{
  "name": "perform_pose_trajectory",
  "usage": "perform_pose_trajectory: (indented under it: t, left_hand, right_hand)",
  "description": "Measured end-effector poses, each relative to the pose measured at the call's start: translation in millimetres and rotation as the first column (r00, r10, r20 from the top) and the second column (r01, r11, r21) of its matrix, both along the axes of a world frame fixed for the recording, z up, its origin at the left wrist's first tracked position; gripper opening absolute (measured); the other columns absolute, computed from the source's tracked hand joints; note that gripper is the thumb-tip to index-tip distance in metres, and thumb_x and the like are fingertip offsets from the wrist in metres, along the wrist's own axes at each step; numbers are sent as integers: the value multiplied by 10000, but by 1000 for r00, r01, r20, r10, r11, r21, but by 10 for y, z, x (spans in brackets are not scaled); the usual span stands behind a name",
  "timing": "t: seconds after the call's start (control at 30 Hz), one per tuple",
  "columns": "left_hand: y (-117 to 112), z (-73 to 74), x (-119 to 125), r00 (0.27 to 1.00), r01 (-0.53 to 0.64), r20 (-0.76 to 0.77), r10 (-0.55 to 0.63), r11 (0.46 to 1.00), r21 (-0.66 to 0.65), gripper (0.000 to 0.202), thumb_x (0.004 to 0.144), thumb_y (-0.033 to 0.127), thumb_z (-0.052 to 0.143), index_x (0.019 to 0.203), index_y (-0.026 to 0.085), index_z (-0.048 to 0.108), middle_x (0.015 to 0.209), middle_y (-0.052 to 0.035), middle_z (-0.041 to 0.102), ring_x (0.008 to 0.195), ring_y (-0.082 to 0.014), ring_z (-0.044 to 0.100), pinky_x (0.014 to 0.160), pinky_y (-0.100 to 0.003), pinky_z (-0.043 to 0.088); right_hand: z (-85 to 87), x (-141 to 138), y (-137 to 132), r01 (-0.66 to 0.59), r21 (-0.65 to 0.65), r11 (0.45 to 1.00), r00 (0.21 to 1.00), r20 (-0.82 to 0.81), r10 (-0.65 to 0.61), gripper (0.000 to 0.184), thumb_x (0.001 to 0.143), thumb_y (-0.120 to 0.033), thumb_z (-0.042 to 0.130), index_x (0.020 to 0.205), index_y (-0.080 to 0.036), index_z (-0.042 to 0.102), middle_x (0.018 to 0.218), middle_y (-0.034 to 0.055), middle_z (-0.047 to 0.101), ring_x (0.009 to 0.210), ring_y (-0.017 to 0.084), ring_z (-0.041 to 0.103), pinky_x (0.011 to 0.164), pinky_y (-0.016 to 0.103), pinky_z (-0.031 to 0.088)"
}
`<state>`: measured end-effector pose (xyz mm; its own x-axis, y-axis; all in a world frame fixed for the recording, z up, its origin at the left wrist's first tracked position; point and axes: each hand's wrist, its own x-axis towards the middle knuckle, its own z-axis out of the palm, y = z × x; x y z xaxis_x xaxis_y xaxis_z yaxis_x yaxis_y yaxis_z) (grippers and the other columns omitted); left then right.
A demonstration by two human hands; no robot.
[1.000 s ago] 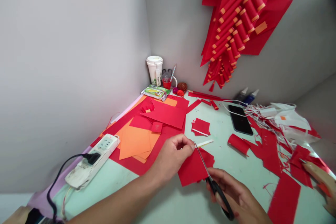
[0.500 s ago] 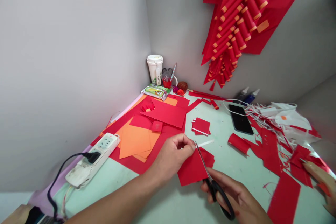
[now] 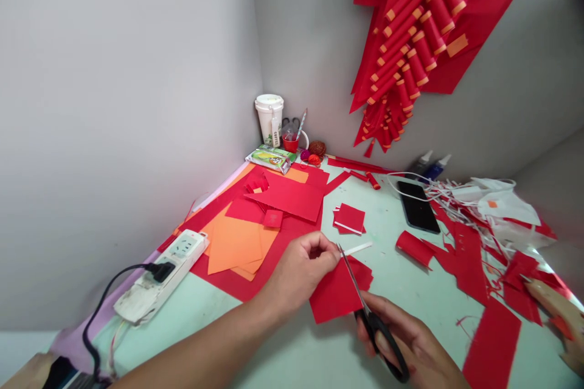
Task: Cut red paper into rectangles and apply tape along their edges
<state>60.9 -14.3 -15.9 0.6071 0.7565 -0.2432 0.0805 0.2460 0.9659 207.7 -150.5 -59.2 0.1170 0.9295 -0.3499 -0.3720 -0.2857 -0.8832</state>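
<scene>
My left hand [image 3: 314,261] pinches the upper corner of a red paper square [image 3: 335,295], thumb against the fingers. My right hand [image 3: 401,331] grips black-handled scissors [image 3: 387,343], whose blades lie along the square's right edge with the tips close to my left fingertips. A white strip [image 3: 358,249] lies just past those fingertips; whether it touches the square I cannot tell. Behind the held square, more red paper pieces [image 3: 362,273] show on the table. Farther back sits a small stack of red squares [image 3: 350,219] with a white strip along its front edge.
Red and orange sheets [image 3: 235,246] and a white power strip [image 3: 162,276] occupy the left. On the right are a phone [image 3: 418,206], a red paper curl [image 3: 414,249], and scraps [image 3: 469,261]. A white cup [image 3: 269,121] stands at the back; red paper rolls [image 3: 422,42] hang on the wall.
Almost nothing differs. The scissors and my right hand have shifted very slightly to the right, while my left hand keeps its pinch on the red square.
</scene>
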Motion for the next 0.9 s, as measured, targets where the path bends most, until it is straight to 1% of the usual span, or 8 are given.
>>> perform_pose_trajectory:
  t: [0.17, 0.3, 0.43, 0.57, 0.67, 0.8, 0.9]
  left_hand:
    - [3, -7, 2, 1000, -4, 21, 5, 1000, -23, 166, 813, 305, 606, 746, 178, 524, 797, 19, 567, 670, -104, 448, 611, -231, 343]
    - [-5, 16, 3, 1000, -9, 12, 10, 999, -36, 181, 810, 311, 615, 736, 174, 523, 771, 22, 559, 659, -100, 446, 606, -228, 341]
    - [-7, 33, 2, 1000, -4, 22, 5, 999, -40, 185, 815, 314, 615, 738, 176, 520, 777, 24, 564, 658, -97, 447, 596, -221, 338]
    - [-6, 37, 3, 999, 0, 33, 2, 999, -41, 184, 816, 304, 613, 733, 173, 514, 778, 26, 561, 650, -92, 443, 590, -215, 336]
    - [-7, 35, 4, 999, 2, 41, 1, 999, -51, 186, 818, 305, 613, 733, 172, 514, 783, 24, 563, 648, -92, 448, 588, -216, 339]
    - [-6, 25, 3, 999, 0, 46, 3, 998, -61, 191, 814, 306, 621, 728, 171, 518, 779, 23, 564, 644, -93, 451, 589, -218, 343]
    - [-6, 25, 7, 998, -5, 59, 9, 998, -65, 190, 811, 305, 628, 728, 172, 521, 782, 23, 565, 648, -94, 456, 597, -220, 347]
  right_hand:
    - [-146, 43, -15, -40, 49, 998, 998, -54, 43, 422, 708, -543, 752, 1089, -362, 732, 773, 17, 670, 585, 103, 513, 628, 230, 461]
    - [-129, 26, -26, -11, 23, 1000, 999, -46, 12, 458, 687, -579, 754, 1087, -356, 736, 785, 24, 668, 613, 113, 514, 654, 243, 472]
    - [-120, 12, -23, 2, 12, 1000, 1000, 1, -2, 464, 665, -566, 781, 1076, -352, 740, 756, 14, 661, 607, 116, 516, 636, 244, 455]
    - [-220, 63, -21, -61, 63, 996, 998, 4, 60, 496, 723, -571, 734, 1154, -326, 708, 766, 31, 656, 612, 128, 527, 643, 268, 461]
    - [-283, 105, -27, -106, 82, 991, 994, -13, 108, 463, 762, -538, 717, 1183, -347, 687, 797, 30, 663, 630, 125, 545, 643, 261, 457]
    - [-298, 120, -34, -147, 76, 986, 989, -14, 148, 424, 792, -499, 707, 1196, -374, 671, 853, 28, 675, 688, 132, 590, 619, 239, 433]
    - [-288, 115, -30, -141, 72, 987, 990, -19, 143, 422, 798, -512, 695, 1195, -370, 674, 846, 29, 675, 685, 132, 593, 624, 241, 433]
